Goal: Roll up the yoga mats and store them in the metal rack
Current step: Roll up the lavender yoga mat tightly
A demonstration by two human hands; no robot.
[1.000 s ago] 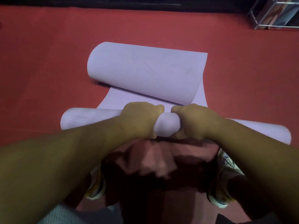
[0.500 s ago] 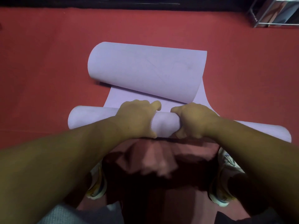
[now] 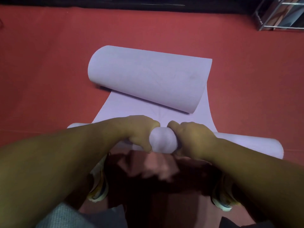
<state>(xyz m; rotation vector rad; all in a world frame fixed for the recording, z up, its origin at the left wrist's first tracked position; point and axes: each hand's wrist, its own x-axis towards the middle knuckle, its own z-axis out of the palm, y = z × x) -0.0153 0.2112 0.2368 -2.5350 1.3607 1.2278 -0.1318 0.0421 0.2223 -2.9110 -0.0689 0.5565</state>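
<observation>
A lilac yoga mat (image 3: 148, 76) lies on the red floor, its far end curled back over itself in a loose fold. Its near end is a tight roll (image 3: 163, 139) running left to right in front of me. My left hand (image 3: 139, 130) grips the roll just left of its middle, fingers curled over the top. My right hand (image 3: 189, 137) grips it just right of the middle in the same way. A short flat strip of mat (image 3: 125, 109) separates the roll from the fold. The metal rack (image 3: 279, 14) stands at the far top right corner.
Red floor (image 3: 49, 71) surrounds the mat on all sides. A dark wall base (image 3: 131, 2) runs along the top edge. My shoes (image 3: 98, 191) and knees sit just behind the roll.
The roll has moved forward toward the folded far end, shortening the flat strip. Both hands stayed on the roll and turned with it.
</observation>
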